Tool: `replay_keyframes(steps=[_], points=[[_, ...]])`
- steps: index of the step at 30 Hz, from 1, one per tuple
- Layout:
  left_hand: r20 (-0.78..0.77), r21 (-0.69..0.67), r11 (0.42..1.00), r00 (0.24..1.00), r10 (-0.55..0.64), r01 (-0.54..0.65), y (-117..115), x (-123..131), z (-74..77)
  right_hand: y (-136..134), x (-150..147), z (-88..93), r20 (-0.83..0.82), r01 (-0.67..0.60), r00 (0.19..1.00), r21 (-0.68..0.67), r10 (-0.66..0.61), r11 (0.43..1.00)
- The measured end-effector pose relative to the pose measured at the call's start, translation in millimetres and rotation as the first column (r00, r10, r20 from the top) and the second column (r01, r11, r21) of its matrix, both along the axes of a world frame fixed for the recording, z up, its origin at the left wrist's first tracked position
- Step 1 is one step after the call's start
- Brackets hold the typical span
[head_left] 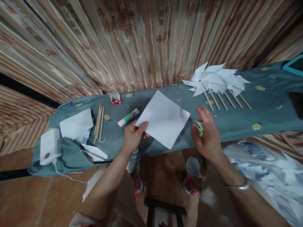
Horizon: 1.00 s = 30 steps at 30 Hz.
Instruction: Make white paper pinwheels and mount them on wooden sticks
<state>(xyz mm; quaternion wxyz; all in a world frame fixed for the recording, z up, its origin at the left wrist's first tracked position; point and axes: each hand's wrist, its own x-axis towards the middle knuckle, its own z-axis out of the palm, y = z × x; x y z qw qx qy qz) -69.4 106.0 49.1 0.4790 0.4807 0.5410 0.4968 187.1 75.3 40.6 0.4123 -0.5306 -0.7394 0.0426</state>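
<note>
My left hand (pixel 133 135) pinches the left corner of a white square sheet of paper (pixel 163 118), holding it up over the blue cloth-covered table (pixel 236 126). My right hand (pixel 207 134) is closed round green-handled scissors (pixel 200 127) at the sheet's right edge. The blades are hidden behind the paper and my fingers.
Finished white paper pinwheels (pixel 214 80) on wooden sticks lie at the back right. A glue stick (pixel 128 117), a small red box (pixel 115 99), loose sticks (pixel 99 123), paper scraps (pixel 77 126) and a white charger (pixel 49 146) sit to the left. Cut paper fills a bag (pixel 272 176) at the lower right.
</note>
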Motion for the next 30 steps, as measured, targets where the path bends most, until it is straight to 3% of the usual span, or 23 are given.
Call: replay_keyframes(steps=[5, 8, 10, 12, 14, 16, 18, 22, 27, 30], points=[[0.128, -0.236, 0.968, 0.990, -0.051, 0.081, -9, 3, -26.6, -14, -5, -17.8, 0.241, -0.157, 0.955, -0.096, 0.176, 0.983], [0.115, -0.307, 0.938, 0.984, -0.134, 0.163, -17, -1, -34.9, -17, -8, -27.3, 0.197, -0.256, 0.938, -0.161, 0.285, 0.953], [-0.010, -0.299, 0.928, 0.972, -0.235, 0.221, -18, -9, -36.7, -16, -9, -30.5, 0.101, -0.292, 0.943, -0.212, 0.318, 0.932], [-0.293, -0.195, 0.954, 0.915, -0.277, 0.226, -16, -19, -35.5, -11, -10, -31.2, -0.011, -0.295, 0.953, -0.269, 0.304, 0.917], [-0.606, 0.043, 0.978, 0.784, -0.136, 0.203, -13, -28, -32.3, -4, -13, -30.6, -0.091, -0.286, 0.958, -0.311, 0.272, 0.906], [-0.744, 0.279, 0.931, 0.665, 0.056, 0.234, -12, -32, -29.5, 3, -16, -30.2, -0.117, -0.275, 0.961, -0.335, 0.250, 0.901], [-0.771, 0.380, 0.870, 0.627, 0.111, 0.314, -15, -30, -29.5, 12, -19, -30.9, -0.105, -0.260, 0.966, -0.362, 0.238, 0.895], [-0.779, 0.299, 0.848, 0.626, -0.048, 0.438, -20, -21, -40.6, 27, -25, -36.5, -0.077, -0.230, 0.973, -0.418, 0.218, 0.879], [-0.754, 0.250, 0.890, 0.653, -0.069, 0.382, -7, -21, -55.9, 38, -29, -42.6, -0.087, -0.139, 0.990, -0.417, 0.113, 0.898], [-0.678, 0.219, 0.916, 0.728, -0.104, 0.335, -5, -20, -55.2, 40, -27, -40.2, -0.125, -0.087, 0.991, -0.408, 0.039, 0.909]])
